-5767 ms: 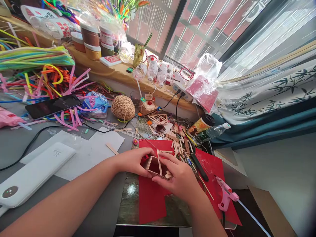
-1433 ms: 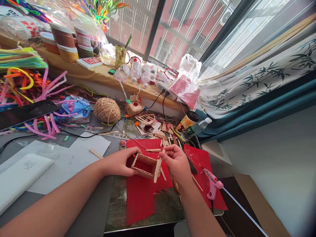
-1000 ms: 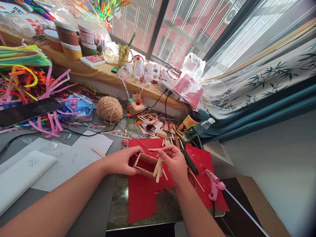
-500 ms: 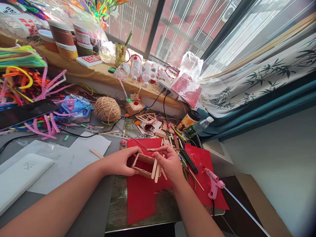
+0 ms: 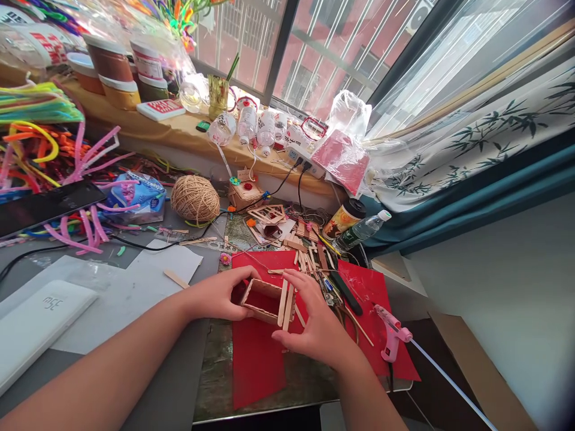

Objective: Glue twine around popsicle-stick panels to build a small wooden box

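Note:
My left hand (image 5: 227, 293) grips the left end of a small open box made of craft sticks (image 5: 260, 315), fingers and thumb around its wall. Two craft sticks (image 5: 286, 304) lie side by side across the box's right end. My right hand (image 5: 314, 311) is spread around these sticks, fingertips by their upper ends and thumb just below their lower ends. Whether the fingertips press on them I cannot tell. Red paper (image 5: 258, 371) lies under the box.
A pink glue gun (image 5: 392, 335) with a long glue stick rests at right. Loose craft sticks (image 5: 309, 257), scissors (image 5: 345, 323), a bottle (image 5: 362, 230) and a cup (image 5: 345, 218) stand or lie beyond my right hand. A twine ball (image 5: 195, 199) and a white power bank (image 5: 45, 326) are leftward.
My right hand has let go of its pinch and spread its fingers, with the thumb moving down below the two sticks. My left hand keeps the box in nearly the same place.

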Available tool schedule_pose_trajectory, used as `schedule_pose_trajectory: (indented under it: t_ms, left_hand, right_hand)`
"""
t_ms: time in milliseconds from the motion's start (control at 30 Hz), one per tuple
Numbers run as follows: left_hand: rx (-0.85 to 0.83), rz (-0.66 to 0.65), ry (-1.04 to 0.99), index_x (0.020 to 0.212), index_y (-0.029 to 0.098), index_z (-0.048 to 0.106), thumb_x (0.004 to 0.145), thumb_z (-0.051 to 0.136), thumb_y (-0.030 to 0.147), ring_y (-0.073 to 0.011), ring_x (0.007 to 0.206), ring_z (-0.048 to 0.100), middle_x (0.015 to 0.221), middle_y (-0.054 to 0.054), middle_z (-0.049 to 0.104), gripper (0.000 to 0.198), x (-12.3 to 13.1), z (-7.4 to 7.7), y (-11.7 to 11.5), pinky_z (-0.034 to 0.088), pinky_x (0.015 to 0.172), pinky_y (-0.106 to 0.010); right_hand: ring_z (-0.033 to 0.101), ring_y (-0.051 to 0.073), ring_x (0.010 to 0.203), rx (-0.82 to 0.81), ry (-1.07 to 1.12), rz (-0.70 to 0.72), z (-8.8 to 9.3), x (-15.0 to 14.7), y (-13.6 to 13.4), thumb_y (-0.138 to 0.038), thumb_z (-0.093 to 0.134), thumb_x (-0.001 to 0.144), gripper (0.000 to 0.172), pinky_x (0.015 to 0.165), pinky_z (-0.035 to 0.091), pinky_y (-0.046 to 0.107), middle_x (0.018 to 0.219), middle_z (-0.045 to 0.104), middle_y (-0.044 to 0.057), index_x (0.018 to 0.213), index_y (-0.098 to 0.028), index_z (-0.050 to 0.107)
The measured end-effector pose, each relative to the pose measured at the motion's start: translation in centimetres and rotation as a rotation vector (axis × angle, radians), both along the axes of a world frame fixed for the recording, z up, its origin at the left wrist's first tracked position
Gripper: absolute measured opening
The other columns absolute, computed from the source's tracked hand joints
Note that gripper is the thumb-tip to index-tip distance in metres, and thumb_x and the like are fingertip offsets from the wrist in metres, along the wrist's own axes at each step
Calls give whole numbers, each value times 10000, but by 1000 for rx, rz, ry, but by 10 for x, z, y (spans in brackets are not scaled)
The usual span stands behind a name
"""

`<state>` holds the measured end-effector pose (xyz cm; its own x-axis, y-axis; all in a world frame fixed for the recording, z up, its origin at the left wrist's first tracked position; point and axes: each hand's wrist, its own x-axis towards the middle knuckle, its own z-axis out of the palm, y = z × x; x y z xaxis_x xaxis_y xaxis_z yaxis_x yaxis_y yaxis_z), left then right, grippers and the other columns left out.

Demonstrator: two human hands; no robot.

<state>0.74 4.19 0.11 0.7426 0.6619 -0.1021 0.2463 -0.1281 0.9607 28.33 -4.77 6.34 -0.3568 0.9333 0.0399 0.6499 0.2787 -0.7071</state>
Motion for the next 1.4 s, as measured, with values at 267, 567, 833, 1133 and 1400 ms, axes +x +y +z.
schedule_pose_trajectory:
  t_ms: [267, 567, 833, 1133, 1400]
  left_hand:
    - [-5, 3, 12, 1194, 264, 591, 782, 795, 299, -279, 1011, 756, 1119, -6, 765, 461, 0, -3, 0, 566, 843, -320]
    - [-20, 2, 0, 1209, 261, 600, 781, 793, 289, -285, 1035, 762, 1141, -13, 771, 471, 1, 0, 0, 571, 858, -325]
    - [-38, -4, -21, 1215, 250, 595, 786, 786, 260, -289, 1050, 761, 1149, -20, 774, 470, 1, 0, -1, 577, 897, -344]
    - [-22, -10, -24, 1185, 250, 602, 788, 767, 239, -280, 1039, 753, 1136, -10, 760, 430, 2, 4, 0, 570, 869, -329]
    - [-13, -12, -33, 1197, 251, 595, 790, 775, 256, -269, 1028, 744, 1134, -10, 755, 446, 1, 4, -1, 559, 875, -326]
  right_hand:
    - [330, 317, 1626, -37, -41, -31, -5, -3, -3, -326, 900, 820, 960, 1339, 307, 542, 1718, 416, 65, 1640, -372, 403]
    - [341, 328, 1638, -126, -48, -49, 3, 5, -5, -399, 911, 835, 1031, 1338, 308, 547, 1751, 395, 75, 1694, -376, 342]
    - [317, 336, 1648, -144, -107, -30, 7, 5, -4, -414, 939, 803, 1094, 1341, 305, 542, 1754, 390, 105, 1710, -319, 335]
    - [327, 375, 1641, -131, -160, -52, 20, 9, -5, -427, 942, 799, 1096, 1338, 295, 577, 1726, 440, 116, 1711, -322, 343]
    - [290, 396, 1655, -126, -172, -50, 11, 12, -5, -462, 952, 783, 1112, 1346, 268, 596, 1746, 416, 119, 1710, -310, 355]
